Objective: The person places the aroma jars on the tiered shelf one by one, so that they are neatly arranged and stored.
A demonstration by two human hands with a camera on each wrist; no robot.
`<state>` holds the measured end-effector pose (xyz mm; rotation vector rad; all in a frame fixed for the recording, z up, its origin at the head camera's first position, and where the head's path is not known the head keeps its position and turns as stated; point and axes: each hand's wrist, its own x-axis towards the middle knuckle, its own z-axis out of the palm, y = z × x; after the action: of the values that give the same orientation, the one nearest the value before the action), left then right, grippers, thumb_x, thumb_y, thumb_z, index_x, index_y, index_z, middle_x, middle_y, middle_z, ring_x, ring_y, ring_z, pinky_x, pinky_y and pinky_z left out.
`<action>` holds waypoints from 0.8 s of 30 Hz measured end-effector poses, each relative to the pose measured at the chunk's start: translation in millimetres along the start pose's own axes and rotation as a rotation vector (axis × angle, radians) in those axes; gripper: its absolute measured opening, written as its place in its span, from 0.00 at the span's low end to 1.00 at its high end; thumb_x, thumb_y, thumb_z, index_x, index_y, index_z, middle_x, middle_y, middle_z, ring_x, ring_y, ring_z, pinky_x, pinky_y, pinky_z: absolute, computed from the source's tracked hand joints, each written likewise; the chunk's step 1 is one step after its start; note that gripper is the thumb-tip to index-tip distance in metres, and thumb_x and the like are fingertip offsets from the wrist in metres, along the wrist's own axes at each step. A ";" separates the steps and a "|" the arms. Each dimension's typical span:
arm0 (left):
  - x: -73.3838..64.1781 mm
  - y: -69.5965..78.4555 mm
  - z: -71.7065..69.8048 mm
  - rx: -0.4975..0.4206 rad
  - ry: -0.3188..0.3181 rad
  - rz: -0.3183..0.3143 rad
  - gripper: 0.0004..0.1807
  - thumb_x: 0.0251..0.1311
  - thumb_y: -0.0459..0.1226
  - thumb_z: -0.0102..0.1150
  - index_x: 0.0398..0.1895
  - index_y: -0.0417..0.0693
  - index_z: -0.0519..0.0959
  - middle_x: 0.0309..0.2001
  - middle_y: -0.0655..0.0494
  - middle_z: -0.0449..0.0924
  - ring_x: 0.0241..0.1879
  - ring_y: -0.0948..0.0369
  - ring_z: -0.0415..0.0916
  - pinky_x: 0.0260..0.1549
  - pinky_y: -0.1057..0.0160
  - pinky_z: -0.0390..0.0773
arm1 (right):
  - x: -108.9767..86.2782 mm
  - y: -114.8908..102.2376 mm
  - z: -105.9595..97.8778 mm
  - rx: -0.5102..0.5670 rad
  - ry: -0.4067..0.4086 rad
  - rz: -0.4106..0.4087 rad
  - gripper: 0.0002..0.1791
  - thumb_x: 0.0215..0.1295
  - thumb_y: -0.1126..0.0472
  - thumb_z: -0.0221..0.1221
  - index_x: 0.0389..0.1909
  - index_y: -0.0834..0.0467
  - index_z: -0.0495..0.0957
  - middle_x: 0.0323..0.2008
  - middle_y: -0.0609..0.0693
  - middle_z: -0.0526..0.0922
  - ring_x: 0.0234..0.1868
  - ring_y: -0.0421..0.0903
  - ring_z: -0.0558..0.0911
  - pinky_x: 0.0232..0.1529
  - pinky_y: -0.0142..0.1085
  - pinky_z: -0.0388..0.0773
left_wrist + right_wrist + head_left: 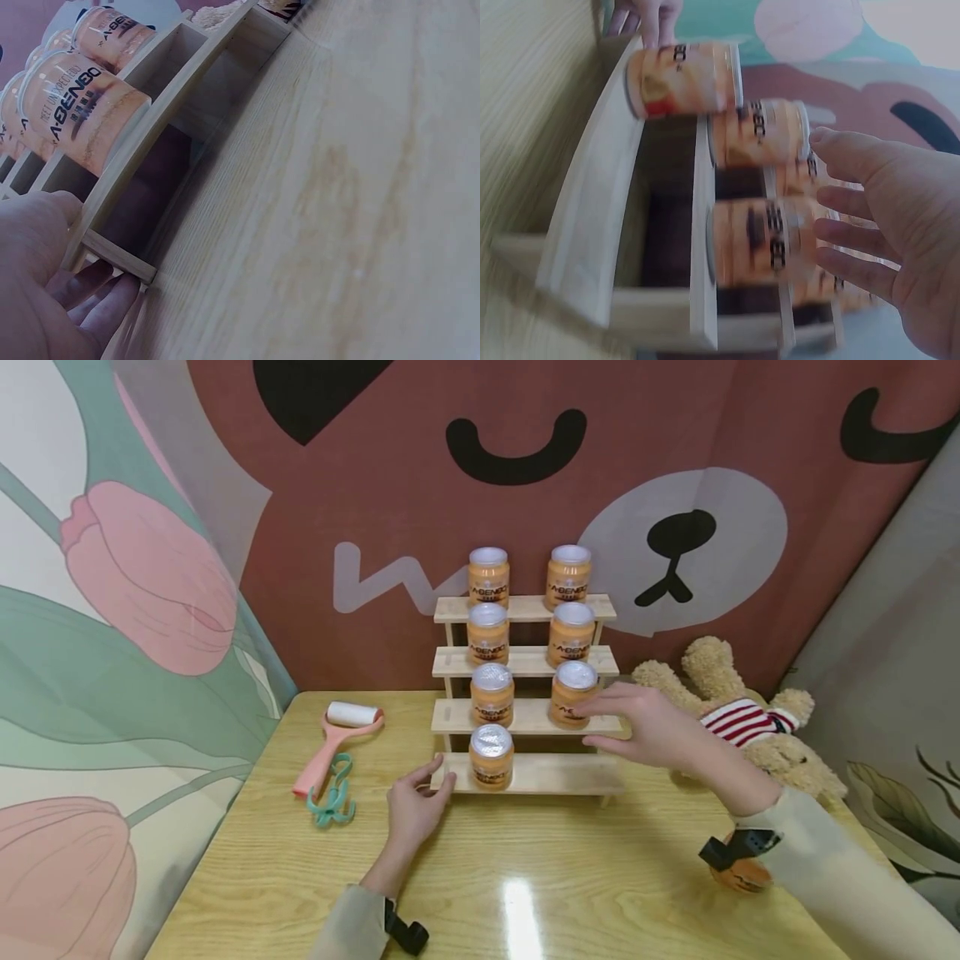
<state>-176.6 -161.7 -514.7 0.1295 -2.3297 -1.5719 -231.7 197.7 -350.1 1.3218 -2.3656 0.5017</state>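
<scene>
A stepped wooden display rack [562, 773] stands on the table with several orange cans on its steps. My left hand [415, 810] grips the left end of the bottom step, thumb at the top and fingers beneath it in the left wrist view. Beside the can at the right of the second step up [573, 683], my right hand [648, 722] is held with fingers extended and thumb apart. In the right wrist view its fingertips are close to that can [757, 240]; contact cannot be told. One can [491, 760] sits left of centre on the bottom step.
A pink-handled lint roller [322, 760] and a teal hook [332, 806] lie at the left of the table. A teddy bear [780, 752] in a striped shirt lies at the right. An orange can [742, 877] is partly hidden below my right wrist.
</scene>
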 end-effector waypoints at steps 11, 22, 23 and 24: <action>-0.1 -0.6 -0.5 -0.005 0.008 0.010 0.20 0.64 0.38 0.75 0.58 0.45 0.87 0.59 0.48 0.88 0.56 0.48 0.88 0.43 0.63 0.91 | -44.5 9.8 -20.3 -0.086 0.046 0.108 0.24 0.52 0.61 0.81 0.52 0.52 0.90 0.46 0.49 0.92 0.45 0.47 0.90 0.40 0.46 0.90; 0.5 -0.6 0.2 -0.009 -0.004 -0.007 0.21 0.65 0.39 0.75 0.60 0.45 0.87 0.61 0.50 0.87 0.57 0.49 0.87 0.45 0.63 0.91 | -75.8 13.3 -31.2 -0.129 0.060 0.196 0.26 0.50 0.60 0.82 0.53 0.51 0.90 0.48 0.48 0.93 0.45 0.48 0.90 0.38 0.41 0.87; 0.6 -0.3 0.3 -0.009 -0.005 -0.006 0.21 0.65 0.38 0.75 0.60 0.45 0.87 0.61 0.50 0.87 0.57 0.49 0.87 0.45 0.63 0.91 | -79.0 13.5 -31.8 -0.133 0.056 0.208 0.26 0.51 0.60 0.82 0.53 0.51 0.90 0.48 0.48 0.93 0.46 0.49 0.90 0.40 0.44 0.87; 0.5 0.1 0.4 -0.008 -0.005 -0.004 0.21 0.65 0.38 0.75 0.60 0.45 0.87 0.61 0.50 0.87 0.57 0.49 0.87 0.45 0.63 0.91 | -82.0 14.0 -32.1 -0.133 0.053 0.220 0.25 0.51 0.60 0.82 0.53 0.51 0.90 0.48 0.48 0.93 0.47 0.49 0.90 0.40 0.46 0.87</action>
<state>-177.2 -161.4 -514.6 0.1286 -2.3283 -1.5845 -199.1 279.4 -364.4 0.9843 -2.4662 0.4271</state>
